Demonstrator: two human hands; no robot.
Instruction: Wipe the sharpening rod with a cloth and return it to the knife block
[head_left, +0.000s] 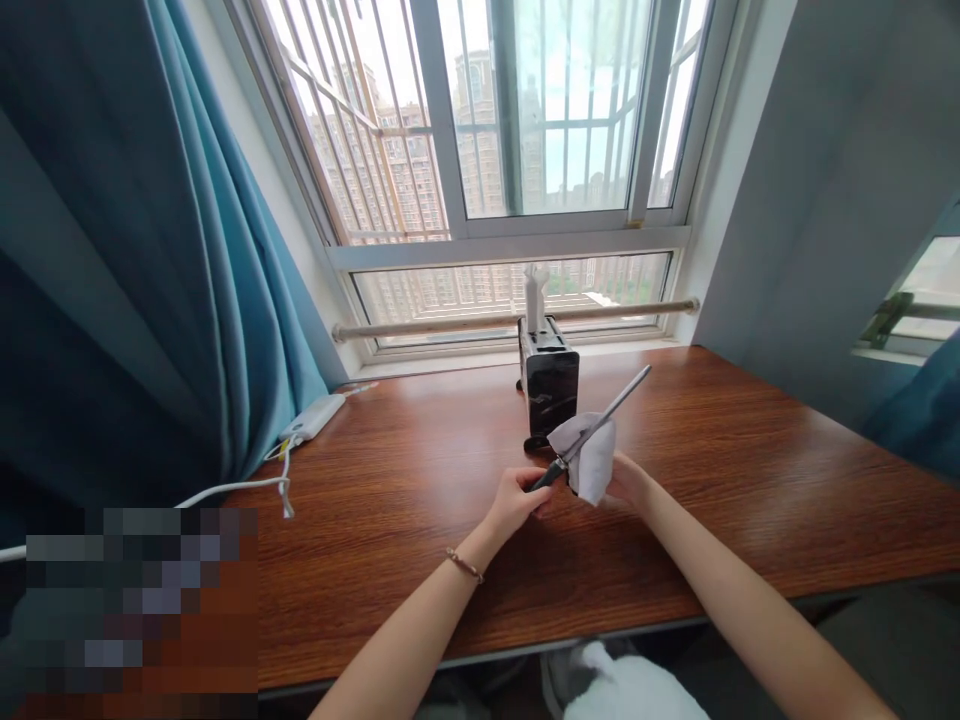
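Above desk (420, 470), rod (609, 412) handle w/in L fingers (527, 498), cloth (598, 468) in R fingers (619, 472).

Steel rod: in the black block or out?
Out: rod held by left hand, right hand pressing cloth on it, before the block.

On the table (750, 480) before us, our left hand (514, 500) and right hand (628, 482) meet, with the rod (609, 408) and cloth (596, 468) between them. The block (553, 385) stands just behind at twelve o'clock. The adapter (315, 415) lies at ten o'clock, beside the curtain (150, 250).
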